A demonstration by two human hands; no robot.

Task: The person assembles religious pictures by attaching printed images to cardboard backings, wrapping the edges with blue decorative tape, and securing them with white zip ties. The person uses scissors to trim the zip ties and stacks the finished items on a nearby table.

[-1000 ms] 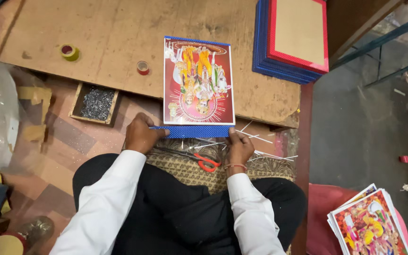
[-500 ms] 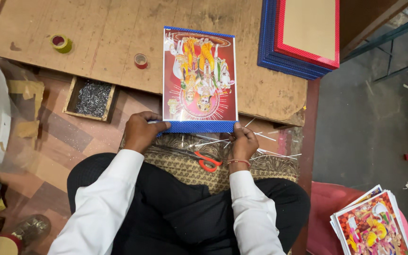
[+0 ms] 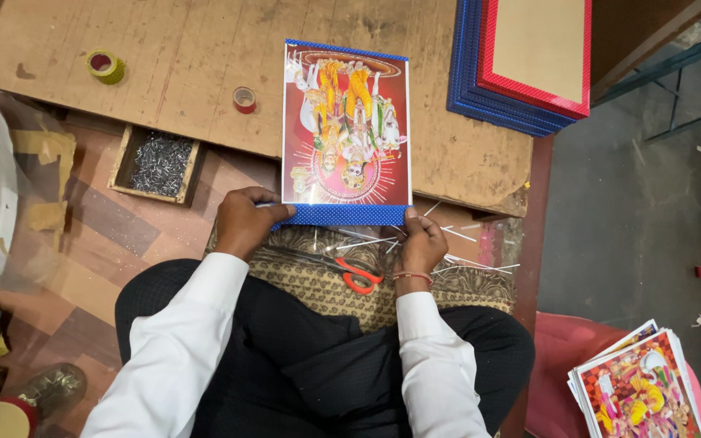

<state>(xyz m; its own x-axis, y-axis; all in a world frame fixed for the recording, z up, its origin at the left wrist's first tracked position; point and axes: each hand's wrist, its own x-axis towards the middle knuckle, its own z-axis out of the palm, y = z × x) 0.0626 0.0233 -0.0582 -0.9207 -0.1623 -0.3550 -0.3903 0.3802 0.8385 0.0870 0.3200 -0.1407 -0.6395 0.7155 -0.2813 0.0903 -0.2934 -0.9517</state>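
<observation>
A seated person's left hand (image 3: 243,221) and right hand (image 3: 420,242) each close their grip on a near corner of a blue-framed picture (image 3: 346,134), which lies flat at the near edge of the brown board (image 3: 164,73). The step looks like squaring the print in its frame. Red-handled scissors (image 3: 350,274) lie on the lap cushion (image 3: 326,288), so any trimming would mean freeing one hand.

Left hand (image 3: 245,221) and right hand (image 3: 420,243) grip the near blue edge of a framed picture (image 3: 346,130) lying on the bench (image 3: 164,65), scissors (image 3: 342,272) just below.
</observation>
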